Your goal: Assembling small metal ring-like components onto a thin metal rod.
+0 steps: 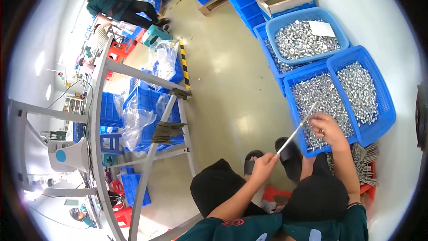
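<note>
My left hand [266, 164] is closed round the near end of a thin, pale metal rod [290, 140], which slants up and away to the right. The rod's far end reaches over a blue plastic basket [303, 150] of small shiny metal parts [318, 90]. Beside the rod's far part is my right hand [327, 129], its fingers curled in. A small bit of metal seems to show at those fingers, but its kind is too small to tell. Whether the right fingers touch the rod cannot be seen clearly.
Another blue basket [387, 107] of metal parts adjoins on the right. Behind stand a light-blue tub [270, 31] of parts and a cardboard box [285, 6]. Metal rods [364, 163] lie in a red container below. A grey metal frame [133, 76] stands left. Another person [117, 6] is far left.
</note>
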{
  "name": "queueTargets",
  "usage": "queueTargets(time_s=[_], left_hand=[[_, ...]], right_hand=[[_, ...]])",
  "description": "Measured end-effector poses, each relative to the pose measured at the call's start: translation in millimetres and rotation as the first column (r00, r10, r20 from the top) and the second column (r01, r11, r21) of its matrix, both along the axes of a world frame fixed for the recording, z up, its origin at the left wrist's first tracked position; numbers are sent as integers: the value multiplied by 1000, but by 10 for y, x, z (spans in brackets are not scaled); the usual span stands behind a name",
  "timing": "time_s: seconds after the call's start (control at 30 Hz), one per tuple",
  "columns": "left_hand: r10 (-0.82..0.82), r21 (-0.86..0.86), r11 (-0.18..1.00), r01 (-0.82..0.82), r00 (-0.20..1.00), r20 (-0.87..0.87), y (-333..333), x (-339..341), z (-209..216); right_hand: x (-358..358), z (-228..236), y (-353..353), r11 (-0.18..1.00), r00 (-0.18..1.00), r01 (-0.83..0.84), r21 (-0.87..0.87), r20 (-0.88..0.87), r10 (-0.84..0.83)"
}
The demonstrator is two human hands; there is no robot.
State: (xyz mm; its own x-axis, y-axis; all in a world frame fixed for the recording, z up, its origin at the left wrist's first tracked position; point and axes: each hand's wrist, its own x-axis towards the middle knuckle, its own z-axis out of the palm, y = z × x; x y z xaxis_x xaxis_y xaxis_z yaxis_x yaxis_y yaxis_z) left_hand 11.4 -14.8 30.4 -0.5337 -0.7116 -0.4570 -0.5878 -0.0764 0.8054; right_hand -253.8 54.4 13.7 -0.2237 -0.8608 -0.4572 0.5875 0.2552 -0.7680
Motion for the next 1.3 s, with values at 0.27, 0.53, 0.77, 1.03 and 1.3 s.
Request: queueTargets(time_s=[0.27,0.53,0.77,1.03,1.3], left_hand=[[-65,20,998,65,998,17,8,-117,107],[-56,-3,998,56,998,-25,66,-56,-53],[-109,-28,994,108,992,-57,131,-79,-62],[-119,-47,992,117,992,-52,142,-31,-4],[-138,-118,984,135,990,-18,122,5,141]], right_hand=[[-139,-91,68,938,909,345,41,234,-345],[-186,-122,92,927,910,372,-48,215,-354],[-264,-180,125,898,709,428,-105,655,-262],[-237,-174,97,891,713,442,-99,642,-282],[-159,110,58,893,834,429,-139,441,-332]])
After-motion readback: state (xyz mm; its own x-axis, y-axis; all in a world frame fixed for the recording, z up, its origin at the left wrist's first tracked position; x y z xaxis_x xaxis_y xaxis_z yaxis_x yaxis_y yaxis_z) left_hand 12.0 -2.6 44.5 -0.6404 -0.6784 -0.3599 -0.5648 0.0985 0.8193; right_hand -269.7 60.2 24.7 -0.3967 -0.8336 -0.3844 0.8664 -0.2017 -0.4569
